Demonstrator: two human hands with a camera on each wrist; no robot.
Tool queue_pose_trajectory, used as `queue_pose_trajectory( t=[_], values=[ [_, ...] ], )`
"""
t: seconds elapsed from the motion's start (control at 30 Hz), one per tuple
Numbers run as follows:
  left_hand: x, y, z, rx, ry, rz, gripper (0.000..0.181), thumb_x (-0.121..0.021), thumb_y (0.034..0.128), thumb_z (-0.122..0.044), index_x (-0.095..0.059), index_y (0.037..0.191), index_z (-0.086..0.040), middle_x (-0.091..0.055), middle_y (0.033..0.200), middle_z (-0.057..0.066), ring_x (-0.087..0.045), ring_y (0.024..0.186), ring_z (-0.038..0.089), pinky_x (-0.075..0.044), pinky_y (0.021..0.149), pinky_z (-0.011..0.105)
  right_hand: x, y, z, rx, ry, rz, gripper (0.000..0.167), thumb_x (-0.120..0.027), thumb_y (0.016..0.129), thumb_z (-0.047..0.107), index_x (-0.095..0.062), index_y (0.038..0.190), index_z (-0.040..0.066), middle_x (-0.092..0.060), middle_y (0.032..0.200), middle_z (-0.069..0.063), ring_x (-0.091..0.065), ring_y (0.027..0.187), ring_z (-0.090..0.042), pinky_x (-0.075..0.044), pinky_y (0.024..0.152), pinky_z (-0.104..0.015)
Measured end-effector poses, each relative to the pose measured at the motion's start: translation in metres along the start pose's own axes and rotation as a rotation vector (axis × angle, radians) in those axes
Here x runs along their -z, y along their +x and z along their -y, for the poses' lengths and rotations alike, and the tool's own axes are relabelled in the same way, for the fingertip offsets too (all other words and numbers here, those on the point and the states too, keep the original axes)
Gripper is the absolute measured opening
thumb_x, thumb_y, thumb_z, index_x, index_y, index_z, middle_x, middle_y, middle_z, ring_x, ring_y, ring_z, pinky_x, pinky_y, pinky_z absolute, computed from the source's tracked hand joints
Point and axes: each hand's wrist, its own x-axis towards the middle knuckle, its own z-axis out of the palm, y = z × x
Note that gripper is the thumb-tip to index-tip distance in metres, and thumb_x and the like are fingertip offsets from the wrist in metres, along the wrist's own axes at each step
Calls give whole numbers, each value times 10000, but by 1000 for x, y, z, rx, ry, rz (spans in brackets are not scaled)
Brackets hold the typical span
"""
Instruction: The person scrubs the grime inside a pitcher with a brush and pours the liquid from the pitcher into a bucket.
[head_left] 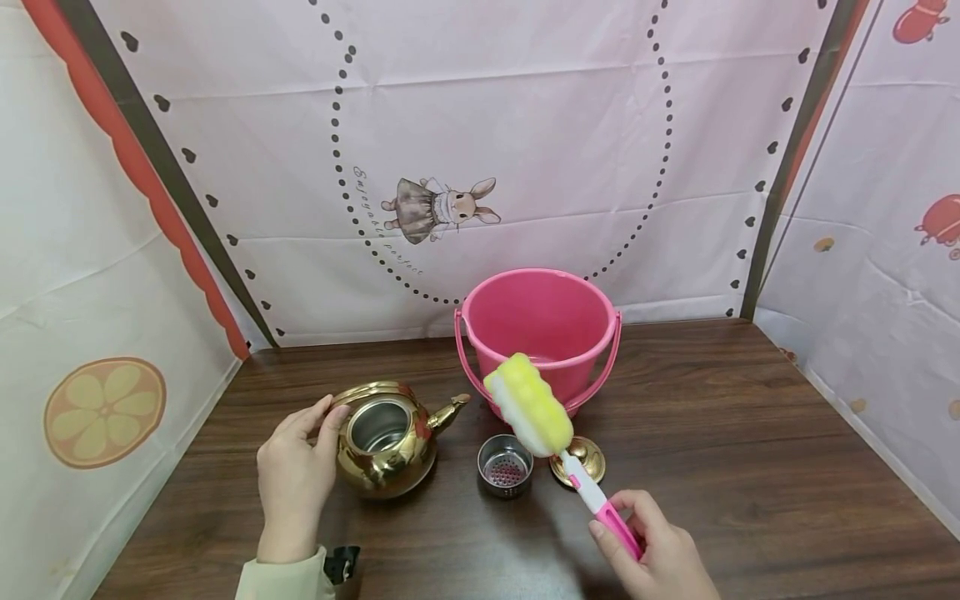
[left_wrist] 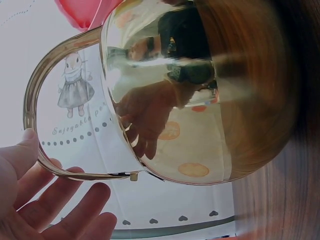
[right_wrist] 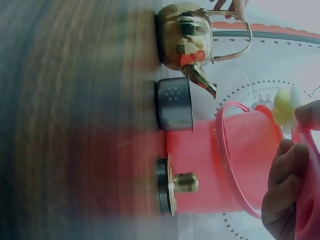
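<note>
Kettle (head_left: 386, 468) stands left of centre, mouth upward, nearer the left hand (head_left: 300, 473), whose thumb and fingers pinch its handle (left_wrist: 30, 105). Right of it and apart, a brush (head_left: 555, 437) slants lower right to upper left, the right hand (head_left: 654, 550) curled round its pink end.
</note>
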Motion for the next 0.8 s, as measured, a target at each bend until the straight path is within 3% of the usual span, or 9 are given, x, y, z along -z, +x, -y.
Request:
queue_pose_trajectory(
  t=[0.2,0.6,0.77,0.8],
  values=[
    [0,0,1,-2,3,-3,288,-716,844,-176,-710,1055,20,-709,962,210,-686,751,337,-509,645,493,-4,-3,1,1,10,31,321,-797,738,144,-549,912,249,-326,548,242,-256,425,103,-245,366,-127],
    [-1,-1,2,5,1,0,288,-712,850,-183,-710,1058,16,-710,967,203,-688,751,327,-513,639,488,-10,-4,-2,105,6,55,347,-807,712,127,-549,918,235,-336,574,273,-289,456,122,-260,398,-86],
    [-1,0,2,4,8,-4,285,-717,846,-195,-717,1051,1,-717,963,183,-692,738,297,-462,606,184,-12,-3,-1,119,1,79,345,-811,710,139,-549,914,235,-342,582,278,-301,466,118,-265,412,-84],
    [-1,0,2,4,11,-6,284,-719,845,-197,-719,1050,-1,-718,963,179,-693,735,291,-446,605,172,-12,-2,-1,113,-4,85,343,-811,712,148,-549,913,238,-341,583,279,-300,466,116,-265,413,-88]
  ],
)
